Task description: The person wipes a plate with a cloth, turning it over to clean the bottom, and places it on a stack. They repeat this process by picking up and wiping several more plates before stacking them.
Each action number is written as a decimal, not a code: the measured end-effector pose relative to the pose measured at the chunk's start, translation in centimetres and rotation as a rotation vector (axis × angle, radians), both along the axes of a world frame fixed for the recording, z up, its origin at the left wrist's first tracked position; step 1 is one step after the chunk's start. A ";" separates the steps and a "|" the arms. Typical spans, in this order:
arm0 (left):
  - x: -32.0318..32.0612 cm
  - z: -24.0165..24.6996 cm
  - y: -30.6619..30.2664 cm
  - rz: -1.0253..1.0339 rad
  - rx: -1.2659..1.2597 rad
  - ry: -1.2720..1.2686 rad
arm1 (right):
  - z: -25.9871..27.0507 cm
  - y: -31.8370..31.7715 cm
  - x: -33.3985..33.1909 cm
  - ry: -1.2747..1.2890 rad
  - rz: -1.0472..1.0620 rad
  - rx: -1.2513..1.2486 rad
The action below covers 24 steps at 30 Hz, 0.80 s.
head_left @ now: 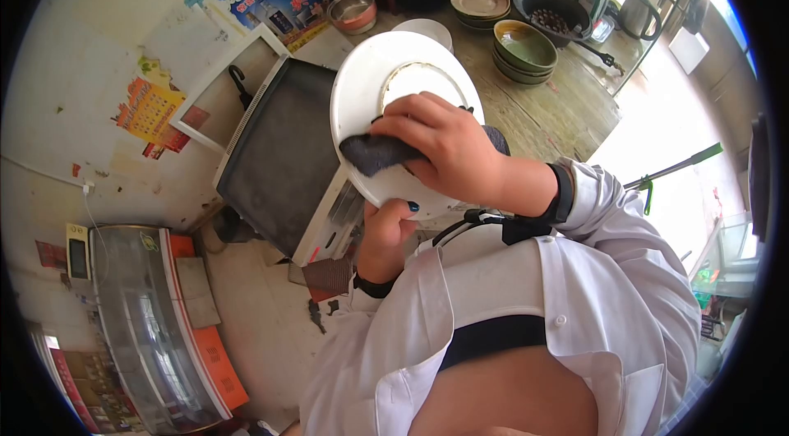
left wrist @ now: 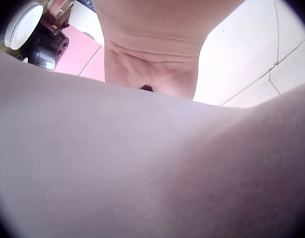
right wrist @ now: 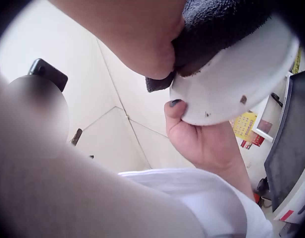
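Note:
A white plate (head_left: 352, 91) is held up with its underside, a brownish foot ring on it, toward the head camera. My left hand (head_left: 386, 232) grips its lower rim, the dark-nailed thumb over the near face. A dark grey cloth (head_left: 370, 156) is bunched under my right hand (head_left: 460, 148), whose curled fingers hold it against the plate's underside. Small brown spots mark the plate (right wrist: 227, 94) in the right wrist view, where the cloth (right wrist: 212, 29) lies near the foot ring. Pale fabric fills most of the left wrist view, hiding the left fingers.
Left of the plate stands a white appliance with a dark top (head_left: 279, 148). On the wooden table (head_left: 567, 107) are stacked green bowls (head_left: 526, 50), plates (head_left: 479, 2), a black wok (head_left: 546, 13) and a kettle (head_left: 638, 15). A glass-fronted case (head_left: 148, 321) stands at lower left.

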State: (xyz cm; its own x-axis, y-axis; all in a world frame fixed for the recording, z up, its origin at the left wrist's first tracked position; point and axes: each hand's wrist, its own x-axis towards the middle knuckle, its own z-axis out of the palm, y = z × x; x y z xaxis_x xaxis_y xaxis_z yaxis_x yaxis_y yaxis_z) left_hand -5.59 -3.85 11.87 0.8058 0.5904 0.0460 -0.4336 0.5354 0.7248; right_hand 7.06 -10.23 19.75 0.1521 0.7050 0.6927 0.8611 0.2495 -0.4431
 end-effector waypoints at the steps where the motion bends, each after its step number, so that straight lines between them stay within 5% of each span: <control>1: 0.1 -0.1 0.1 -0.013 0.006 -0.051 | -0.3 -0.2 -0.2 -0.004 0.020 -0.005; 13: 0.1 0.7 -0.9 -0.005 0.042 0.012 | 0.8 1.5 4.7 0.123 -0.283 0.184; 17: -0.2 0.7 -1.4 0.058 0.073 0.065 | 0.1 0.9 3.1 0.173 -0.286 0.208; 21: -0.1 -1.0 0.4 0.042 0.036 -0.099 | -0.4 -0.1 -0.9 0.111 -0.052 0.143; 24: -0.3 -0.4 -0.5 0.118 0.070 -0.030 | -0.4 0.2 0.0 0.071 -0.132 0.132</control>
State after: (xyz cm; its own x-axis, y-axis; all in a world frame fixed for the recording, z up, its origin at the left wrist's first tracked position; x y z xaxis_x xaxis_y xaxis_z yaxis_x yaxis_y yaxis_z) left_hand -5.87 -4.39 11.51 0.7285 0.6756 0.1137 -0.5130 0.4280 0.7441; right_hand 7.02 -10.05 19.38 0.2892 0.5791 0.7622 0.8579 0.1965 -0.4748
